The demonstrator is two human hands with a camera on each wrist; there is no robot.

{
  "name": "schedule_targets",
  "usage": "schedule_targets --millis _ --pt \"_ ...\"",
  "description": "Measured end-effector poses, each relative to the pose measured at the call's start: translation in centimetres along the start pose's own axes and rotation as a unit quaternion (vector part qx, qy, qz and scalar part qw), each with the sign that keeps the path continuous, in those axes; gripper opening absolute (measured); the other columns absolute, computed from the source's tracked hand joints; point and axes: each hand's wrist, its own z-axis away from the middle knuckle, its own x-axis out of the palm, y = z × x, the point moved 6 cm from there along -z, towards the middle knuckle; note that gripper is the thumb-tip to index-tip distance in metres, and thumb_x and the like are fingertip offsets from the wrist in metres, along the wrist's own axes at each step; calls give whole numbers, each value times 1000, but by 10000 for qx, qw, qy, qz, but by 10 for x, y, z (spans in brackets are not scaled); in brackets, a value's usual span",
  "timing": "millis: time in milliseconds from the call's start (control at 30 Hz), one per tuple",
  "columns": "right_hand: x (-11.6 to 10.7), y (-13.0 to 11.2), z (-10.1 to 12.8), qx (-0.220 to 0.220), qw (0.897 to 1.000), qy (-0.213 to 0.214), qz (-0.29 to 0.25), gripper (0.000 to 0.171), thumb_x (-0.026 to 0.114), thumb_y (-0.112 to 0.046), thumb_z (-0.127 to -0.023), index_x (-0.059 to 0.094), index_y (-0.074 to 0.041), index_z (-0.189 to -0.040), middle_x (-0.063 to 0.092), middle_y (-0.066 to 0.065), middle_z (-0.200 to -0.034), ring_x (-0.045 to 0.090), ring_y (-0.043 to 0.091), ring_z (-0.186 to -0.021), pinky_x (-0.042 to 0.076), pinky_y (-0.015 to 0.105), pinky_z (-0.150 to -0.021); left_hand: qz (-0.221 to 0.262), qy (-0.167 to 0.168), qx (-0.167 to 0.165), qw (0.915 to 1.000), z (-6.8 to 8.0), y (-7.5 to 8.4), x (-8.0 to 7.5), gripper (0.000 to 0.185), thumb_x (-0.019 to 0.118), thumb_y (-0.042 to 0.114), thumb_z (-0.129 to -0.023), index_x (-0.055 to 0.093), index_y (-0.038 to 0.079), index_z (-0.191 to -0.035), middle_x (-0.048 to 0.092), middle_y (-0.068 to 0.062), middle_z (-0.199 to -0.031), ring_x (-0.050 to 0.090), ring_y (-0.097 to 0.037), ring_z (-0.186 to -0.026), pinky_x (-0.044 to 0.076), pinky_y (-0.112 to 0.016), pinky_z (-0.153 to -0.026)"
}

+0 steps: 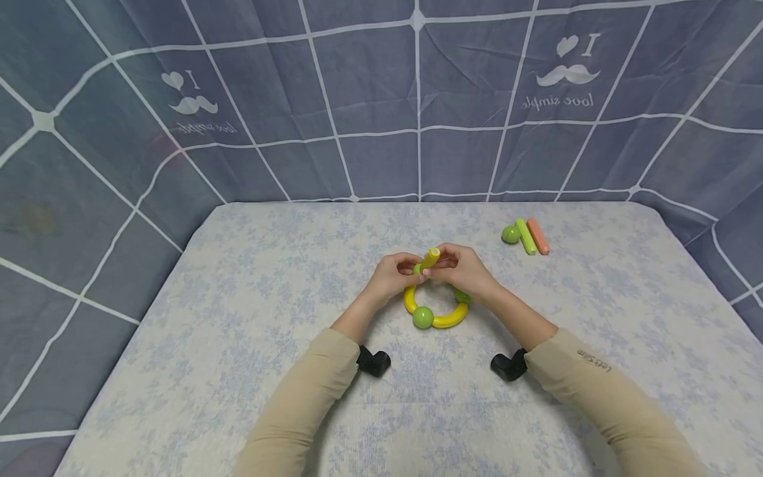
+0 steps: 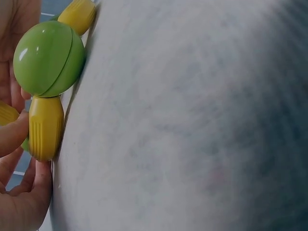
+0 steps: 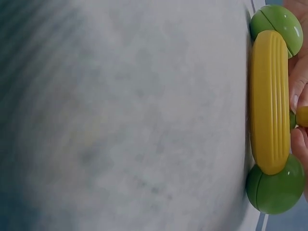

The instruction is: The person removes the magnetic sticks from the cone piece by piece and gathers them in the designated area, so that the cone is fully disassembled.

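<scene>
A ring of curved yellow rods and green balls lies on the table in front of me. At the ring's far side my left hand grips a green ball, partly hidden by the fingers. My right hand pinches a yellow stick that stands tilted up from that ball. Another green ball sits under my right hand, partly covered. The right wrist view shows a ridged yellow rod joining two green balls.
At the back right of the table lie a loose green ball, a light green stick and an orange stick, side by side. A patterned cloth covers the table. Blue-grey curtains hang behind it.
</scene>
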Motion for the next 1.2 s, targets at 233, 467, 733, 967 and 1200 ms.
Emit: schedule_targets --millis 233,467,733,967,1200 --pt "0 1 -6 80 9995 153 273 29 66 -5 -86 58 4 -112 63 17 -104 61 20 -89 52 28 -76 -71 41 27 10000 -1 0 1 35 71 1 -81 63 0 -115 62 -13 -108 58 -21 -94 50 -24 -78" --pt "-2 5 -12 427 9981 438 -18 37 63 -7 -89 49 2 -121 62 20 -107 63 15 -86 52 30 -80 -136 94 -137 9998 -2 -3 0 36 72 4 -81 63 2 -116 61 -11 -109 58 -22 -97 50 -25 -78" --pt "-2 7 -17 425 9977 485 -203 38 62 -9 -90 47 0 -124 63 19 -102 63 15 -81 53 32 -78 -157 119 -191 9996 -3 -4 -1 36 71 5 -82 63 2 -116 62 -11 -109 58 -22 -97 50 -26 -79" --pt "-1 6 -20 368 9977 551 -111 36 59 -7 -92 46 -1 -125 62 20 -100 62 16 -79 53 29 -75 -186 122 -115 9997 -1 -1 -1 35 71 5 -82 63 1 -116 62 -12 -108 59 -22 -96 50 -26 -79" --pt "0 6 -20 273 9980 567 -93 32 58 -5 -92 47 0 -122 61 17 -92 59 16 -75 51 25 -72 -187 119 -41 9997 -1 -2 0 36 71 5 -81 63 0 -116 62 -13 -109 59 -23 -96 50 -26 -79"
